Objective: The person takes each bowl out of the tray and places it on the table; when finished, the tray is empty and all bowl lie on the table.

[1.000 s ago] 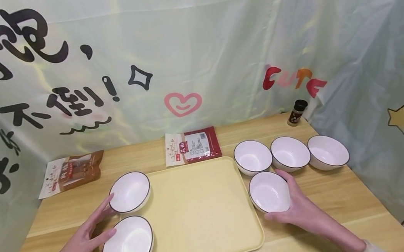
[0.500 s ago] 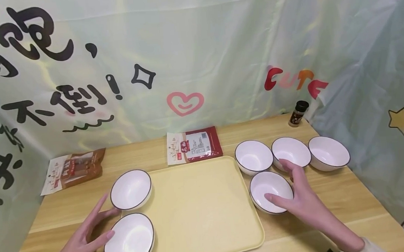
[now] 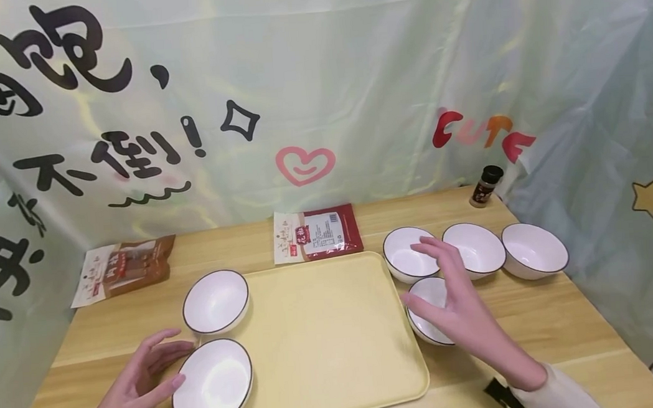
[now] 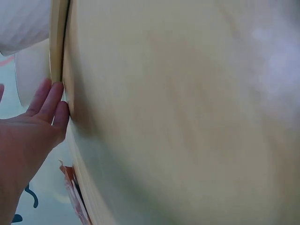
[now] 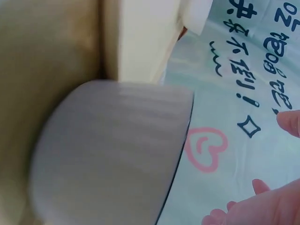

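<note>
At the left end of the yellow tray (image 3: 335,341), two white dark-rimmed bowls, a far bowl (image 3: 216,302) and a near bowl (image 3: 213,385), stand one behind the other. Beside them is my left hand (image 3: 132,387), its thumb at the near bowl's rim. In the left wrist view its fingertips (image 4: 58,89) meet the tray's edge. My right hand (image 3: 462,308) hovers, fingers spread and holding nothing, over a white bowl (image 3: 430,313) at the tray's right edge, hiding part of it. The right wrist view shows that bowl's side (image 5: 112,150) apart from the fingers.
Three more bowls line up behind at the right: a left one (image 3: 405,258), a middle one (image 3: 478,251) and a right one (image 3: 534,250). A red spice packet (image 3: 317,234), a brown packet (image 3: 125,269) and a black-capped jar (image 3: 485,187) sit along the back, before a printed cloth.
My right hand has let go of the bowl by the tray's right edge, risen and shifted left over it. My left fingers have left the far bowl's side and dropped to the tray's edge.
</note>
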`<state>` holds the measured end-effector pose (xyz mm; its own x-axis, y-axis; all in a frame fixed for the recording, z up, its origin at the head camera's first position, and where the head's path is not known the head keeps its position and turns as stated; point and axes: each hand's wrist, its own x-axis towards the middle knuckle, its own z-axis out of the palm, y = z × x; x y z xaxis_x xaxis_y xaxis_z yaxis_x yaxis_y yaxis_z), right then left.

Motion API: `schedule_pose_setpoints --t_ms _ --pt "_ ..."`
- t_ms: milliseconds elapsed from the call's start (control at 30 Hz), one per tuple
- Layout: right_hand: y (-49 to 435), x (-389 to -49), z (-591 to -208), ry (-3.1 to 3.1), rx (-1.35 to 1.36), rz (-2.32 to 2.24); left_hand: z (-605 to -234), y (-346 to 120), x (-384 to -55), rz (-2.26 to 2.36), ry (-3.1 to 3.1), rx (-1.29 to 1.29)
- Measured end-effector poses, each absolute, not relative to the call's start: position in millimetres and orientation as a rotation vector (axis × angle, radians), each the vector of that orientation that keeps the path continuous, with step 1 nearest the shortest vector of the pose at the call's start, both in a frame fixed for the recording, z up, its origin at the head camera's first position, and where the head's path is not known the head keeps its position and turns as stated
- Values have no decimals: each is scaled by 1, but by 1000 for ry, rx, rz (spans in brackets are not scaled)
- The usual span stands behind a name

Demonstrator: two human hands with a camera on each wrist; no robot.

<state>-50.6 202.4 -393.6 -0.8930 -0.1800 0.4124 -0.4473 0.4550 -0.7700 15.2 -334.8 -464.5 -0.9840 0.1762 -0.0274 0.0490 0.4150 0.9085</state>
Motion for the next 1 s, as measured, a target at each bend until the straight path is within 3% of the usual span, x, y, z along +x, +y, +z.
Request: schedule_pose_setpoints --t_ms 500,767,1000 --pt "124 -83 -403 -2332 665 1760 -463 -339 24 1519 2465 121" --pt "83 -94 -409 -2355 714 1817 -466 -337 30 1640 2439 313" --pt "48 -98 -415 -2483 740 1887 -467 -337 32 1652 2366 238"
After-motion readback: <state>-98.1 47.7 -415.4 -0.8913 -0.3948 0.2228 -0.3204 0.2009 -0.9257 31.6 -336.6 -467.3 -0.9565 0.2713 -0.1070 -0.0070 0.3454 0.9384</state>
